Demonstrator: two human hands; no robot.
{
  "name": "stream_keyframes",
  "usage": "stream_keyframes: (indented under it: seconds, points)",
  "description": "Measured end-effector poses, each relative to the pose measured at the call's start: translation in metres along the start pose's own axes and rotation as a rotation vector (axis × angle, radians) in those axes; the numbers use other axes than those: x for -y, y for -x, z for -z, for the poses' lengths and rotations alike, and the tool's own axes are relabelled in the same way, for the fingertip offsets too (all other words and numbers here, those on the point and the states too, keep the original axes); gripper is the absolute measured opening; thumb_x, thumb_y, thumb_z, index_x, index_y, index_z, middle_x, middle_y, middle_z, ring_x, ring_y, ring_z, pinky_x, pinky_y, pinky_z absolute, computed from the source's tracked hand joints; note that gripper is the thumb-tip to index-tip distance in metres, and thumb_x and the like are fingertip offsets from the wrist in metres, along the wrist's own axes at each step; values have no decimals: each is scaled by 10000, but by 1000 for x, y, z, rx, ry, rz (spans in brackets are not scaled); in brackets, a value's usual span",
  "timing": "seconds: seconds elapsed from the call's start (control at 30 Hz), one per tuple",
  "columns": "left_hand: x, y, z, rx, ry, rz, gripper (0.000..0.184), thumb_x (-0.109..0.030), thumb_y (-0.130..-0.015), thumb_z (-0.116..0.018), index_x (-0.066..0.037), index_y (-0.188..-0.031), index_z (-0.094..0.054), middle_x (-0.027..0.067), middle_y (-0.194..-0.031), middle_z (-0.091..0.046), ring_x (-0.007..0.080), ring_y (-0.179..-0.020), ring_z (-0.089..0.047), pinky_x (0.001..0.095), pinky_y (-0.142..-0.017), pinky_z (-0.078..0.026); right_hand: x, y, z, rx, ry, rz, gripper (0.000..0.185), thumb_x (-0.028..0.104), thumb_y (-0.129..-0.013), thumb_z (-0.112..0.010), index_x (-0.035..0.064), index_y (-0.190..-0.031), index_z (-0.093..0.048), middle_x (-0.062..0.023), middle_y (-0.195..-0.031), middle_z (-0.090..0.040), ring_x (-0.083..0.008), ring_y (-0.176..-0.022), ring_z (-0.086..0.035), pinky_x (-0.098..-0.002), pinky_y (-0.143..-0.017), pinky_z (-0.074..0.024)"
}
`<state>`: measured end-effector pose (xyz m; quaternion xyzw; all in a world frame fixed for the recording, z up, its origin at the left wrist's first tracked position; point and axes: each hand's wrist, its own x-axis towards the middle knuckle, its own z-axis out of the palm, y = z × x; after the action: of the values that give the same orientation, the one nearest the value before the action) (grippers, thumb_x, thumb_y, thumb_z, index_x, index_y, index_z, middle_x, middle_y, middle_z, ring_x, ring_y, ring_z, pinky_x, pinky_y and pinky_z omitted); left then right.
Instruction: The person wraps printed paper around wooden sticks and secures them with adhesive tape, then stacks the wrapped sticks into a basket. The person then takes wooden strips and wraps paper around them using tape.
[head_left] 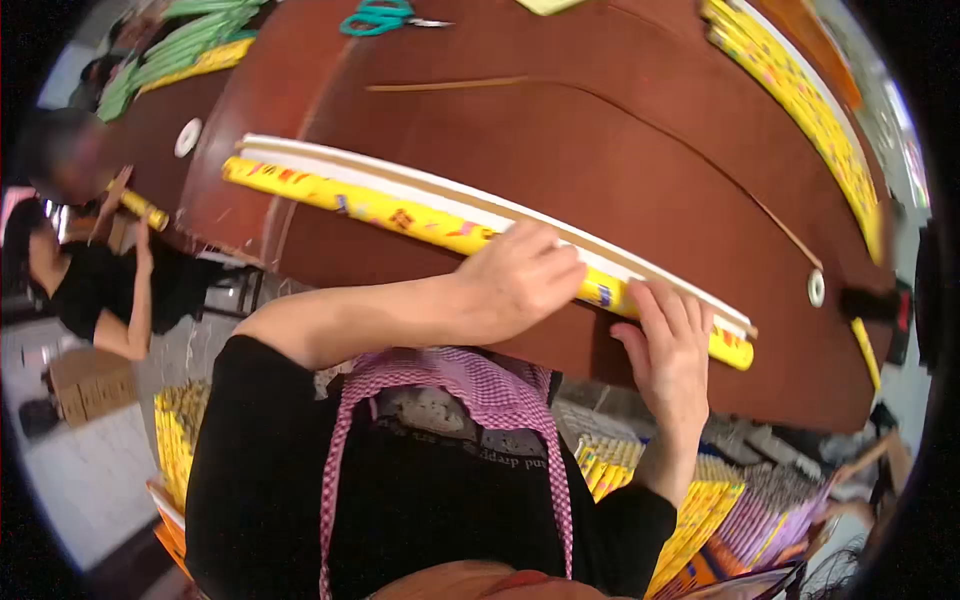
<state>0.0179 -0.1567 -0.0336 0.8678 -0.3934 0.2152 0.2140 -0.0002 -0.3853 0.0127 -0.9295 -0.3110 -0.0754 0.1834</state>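
A long yellow roll (pixel 370 205) with a colourful print lies slantwise across the brown table. Along its far side runs a white strip (pixel 330 157), with a thin brown stick-like line on it. My left hand (pixel 525 280) has its fingers curled down on the middle of the roll, covering part of it. Closer to the roll's right end, my right hand (pixel 672 335) grips it, fingers over the top and thumb on the near side.
Teal scissors (pixel 378 17) and a thin brown strip (pixel 700 150) lie farther back, white tape rolls (pixel 816 288) at the sides. Yellow rolls (pixel 800 110) are stacked at right. A person in black (pixel 95 280) works at left. Yellow bundles (pixel 700 520) stand behind me.
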Motion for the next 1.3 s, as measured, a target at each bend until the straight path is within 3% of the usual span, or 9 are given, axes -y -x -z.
stream_keyframes:
  seconds: [0.17, 0.23, 0.3, 0.37, 0.43, 0.57, 1.17, 1.3]
  points:
    - [0, 5, -3, -85, 2, 24, 114, -120, -730, -587, -35, -805, -572, 84, -833, -555, 227, -815, -546, 349, -755, -460, -2, 2, -17, -10, 108, -15, 384, 91, -756, -722, 21, -1117, -612, -133, -1095, -606, -317, -1015, -554, -470, -927, -407]
    - [0, 5, 1, -48, 88, 49, 253, -141, -766, -621, 15, -964, -593, 119, -972, -584, 253, -913, -567, 385, -809, -469, -6, 5, -18, -10, 110, 6, 377, 88, -762, -720, 26, -1118, -612, -134, -1099, -605, -320, -1019, -553, -474, -931, -404]
    - [5, 14, 13, -32, 136, 73, 259, -136, -775, -627, 20, -977, -585, 135, -1013, -580, 268, -969, -570, 395, -857, -472, -8, 2, -20, -13, 117, 14, 370, 85, -769, -718, 30, -1119, -613, -135, -1103, -605, -324, -1024, -552, -478, -935, -401]
    - [15, 26, 24, -73, -58, 29, 222, -137, -741, -596, 0, -916, -593, 118, -969, -576, 266, -956, -562, 390, -833, -479, -8, 5, -20, -12, 111, -10, 365, 81, -774, -716, 31, -1120, -611, -137, -1110, -604, -331, -1032, -550, -484, -942, -396]
    - [27, 48, 43, -18, -120, 96, 247, -143, -744, -624, -4, -948, -619, 117, -1035, -583, 289, -1001, -554, 416, -857, -470, -4, 3, -18, -10, 143, -34, 356, 77, -766, -716, 30, -1104, -614, -129, -1095, -608, -320, -1023, -553, -471, -930, -402]
    - [46, 74, 79, 22, -177, 244, 232, -111, -743, -703, -45, -954, -633, 94, -1046, -592, 284, -992, -547, 422, -868, -442, 0, -5, -14, 1, 110, -52, 321, 66, -753, -702, 29, -1062, -626, -117, -1029, -619, -305, -981, -561, -440, -899, -410]
    - [84, 91, 89, 3, 35, 210, 234, -55, -751, -712, -17, -970, -639, 84, -969, -612, 267, -901, -571, 407, -814, -432, 7, -22, 0, 158, 69, -155, 348, 49, -739, -693, 27, -1080, -627, -115, -1068, -618, -317, -1001, -552, -414, -908, -409]
    - [83, 90, 87, -13, 19, 194, 234, -34, -747, -708, -13, -969, -636, 88, -964, -612, 269, -888, -572, 404, -811, -431, 18, -51, -2, 71, -86, -181, 328, 39, -768, -670, 24, -1093, -630, -117, -1083, -617, -321, -1022, -545, -403, -917, -413]
